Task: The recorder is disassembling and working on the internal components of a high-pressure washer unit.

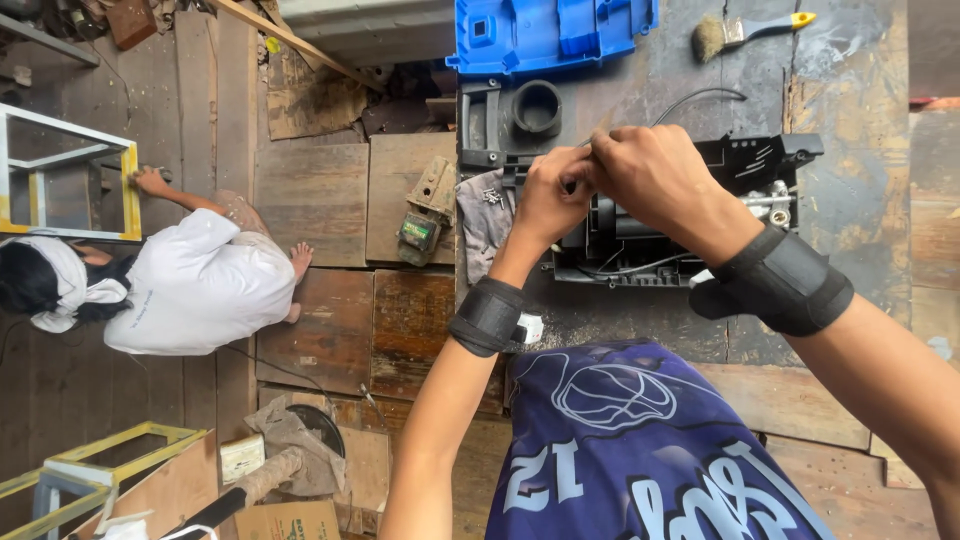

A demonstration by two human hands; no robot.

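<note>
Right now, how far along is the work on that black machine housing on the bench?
Done: the blue cover is off and lies apart behind the black housing, whose insides show. In hand: left hand and right hand pinch something small together above it; what, I cannot tell. Left: the housing is open and the brush lies unused.

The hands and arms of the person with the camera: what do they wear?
Both hands, the left hand and the right hand, are bare, without gloves. Each wrist has a wide black strap: the left strap and the right strap. The forearms are bare, with no sleeves in view.
</note>
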